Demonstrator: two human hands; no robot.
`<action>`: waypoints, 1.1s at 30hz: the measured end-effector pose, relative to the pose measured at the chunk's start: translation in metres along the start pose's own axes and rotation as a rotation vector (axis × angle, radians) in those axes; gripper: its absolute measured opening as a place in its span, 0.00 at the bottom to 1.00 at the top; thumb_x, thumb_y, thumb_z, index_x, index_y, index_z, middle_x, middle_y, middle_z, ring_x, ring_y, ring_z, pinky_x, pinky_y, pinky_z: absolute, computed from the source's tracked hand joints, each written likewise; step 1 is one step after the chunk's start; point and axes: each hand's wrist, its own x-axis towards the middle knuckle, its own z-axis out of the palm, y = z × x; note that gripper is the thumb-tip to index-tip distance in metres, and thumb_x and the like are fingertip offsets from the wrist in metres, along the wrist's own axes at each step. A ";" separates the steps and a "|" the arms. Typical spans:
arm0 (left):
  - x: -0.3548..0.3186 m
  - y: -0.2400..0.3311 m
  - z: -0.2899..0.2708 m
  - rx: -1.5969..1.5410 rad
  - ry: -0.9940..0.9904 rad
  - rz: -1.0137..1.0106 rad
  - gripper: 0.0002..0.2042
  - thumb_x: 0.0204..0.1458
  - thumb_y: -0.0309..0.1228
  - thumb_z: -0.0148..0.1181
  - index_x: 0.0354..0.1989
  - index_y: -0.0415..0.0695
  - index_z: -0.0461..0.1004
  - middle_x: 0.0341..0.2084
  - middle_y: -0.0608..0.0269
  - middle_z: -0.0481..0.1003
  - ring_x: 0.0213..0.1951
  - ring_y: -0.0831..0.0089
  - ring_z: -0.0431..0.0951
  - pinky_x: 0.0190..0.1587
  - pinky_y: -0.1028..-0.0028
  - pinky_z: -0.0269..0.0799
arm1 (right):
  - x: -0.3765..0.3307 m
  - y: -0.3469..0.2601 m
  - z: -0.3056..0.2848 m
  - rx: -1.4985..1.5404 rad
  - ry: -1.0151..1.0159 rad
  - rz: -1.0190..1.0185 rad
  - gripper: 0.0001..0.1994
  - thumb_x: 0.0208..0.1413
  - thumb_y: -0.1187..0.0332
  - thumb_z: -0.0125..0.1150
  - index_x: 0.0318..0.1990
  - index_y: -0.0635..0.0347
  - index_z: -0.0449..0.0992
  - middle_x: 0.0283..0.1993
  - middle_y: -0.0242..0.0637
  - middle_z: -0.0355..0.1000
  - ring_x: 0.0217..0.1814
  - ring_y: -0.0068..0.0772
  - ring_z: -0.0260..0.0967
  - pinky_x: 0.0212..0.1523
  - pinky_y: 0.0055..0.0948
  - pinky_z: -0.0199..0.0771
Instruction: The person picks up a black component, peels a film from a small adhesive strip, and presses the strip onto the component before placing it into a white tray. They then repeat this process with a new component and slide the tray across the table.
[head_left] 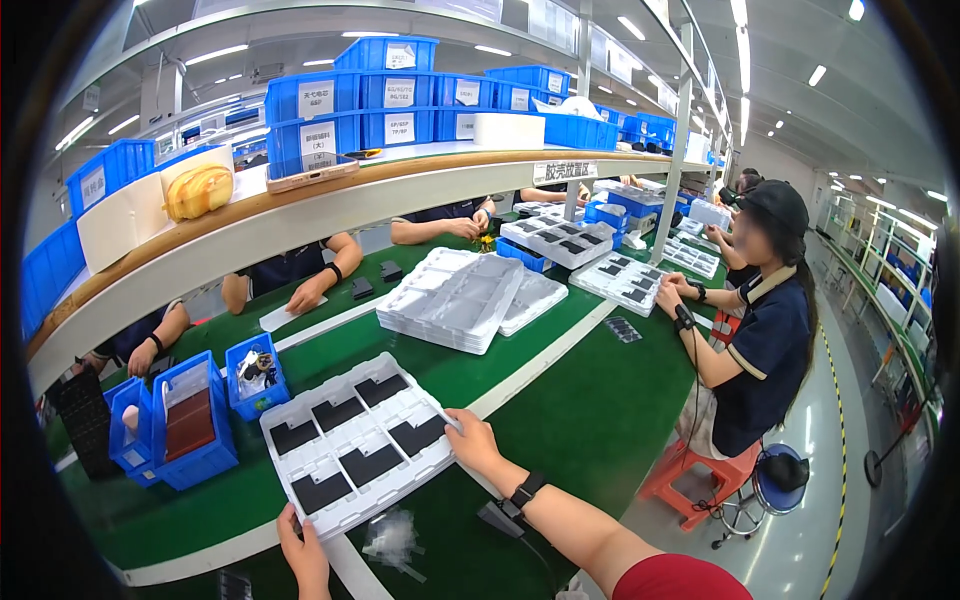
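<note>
Between my hands is a white plastic tray [345, 437] with moulded compartments, tilted a little over the green bench. Several flat black pieces [371, 465] lie in its pockets. My left hand [302, 548] grips the near left corner, thumb on the rim. My right hand [472, 440] holds the right edge, fingers wrapped round it, and a black band sits on that wrist. Just below the tray, some crumpled clear film [394, 543] lies on the bench. Beyond the tray stands a stack of white trays [445, 300].
Blue bins [192, 425] with brown and small parts stand at the left. A shelf [450, 172] carrying blue boxes [398, 90] crosses above the bench. A co-worker in a dark cap [765, 330] sits at the right by another tray [618, 280]. Other people's hands [308, 293] work opposite.
</note>
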 end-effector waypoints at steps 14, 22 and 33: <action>0.002 -0.009 -0.001 0.049 0.001 0.039 0.16 0.52 0.21 0.42 0.50 0.34 0.60 0.44 0.51 0.66 0.46 0.67 0.67 0.49 0.71 0.61 | 0.001 0.002 0.002 0.009 0.001 -0.012 0.16 0.47 0.68 0.52 0.43 0.65 0.69 0.43 0.48 0.69 0.45 0.47 0.67 0.47 0.37 0.63; 0.003 -0.012 -0.004 0.009 -0.028 0.004 0.16 0.52 0.21 0.42 0.51 0.35 0.59 0.45 0.51 0.65 0.46 0.67 0.67 0.49 0.72 0.61 | 0.001 0.004 0.003 -0.005 -0.001 -0.014 0.16 0.47 0.68 0.52 0.43 0.64 0.69 0.43 0.47 0.69 0.45 0.46 0.67 0.47 0.38 0.63; 0.004 -0.014 -0.003 -0.007 -0.027 -0.004 0.16 0.52 0.21 0.42 0.51 0.34 0.59 0.45 0.51 0.65 0.47 0.67 0.67 0.50 0.72 0.60 | 0.001 0.004 0.004 0.011 -0.011 0.014 0.16 0.47 0.68 0.52 0.44 0.64 0.69 0.44 0.47 0.69 0.45 0.46 0.67 0.47 0.37 0.62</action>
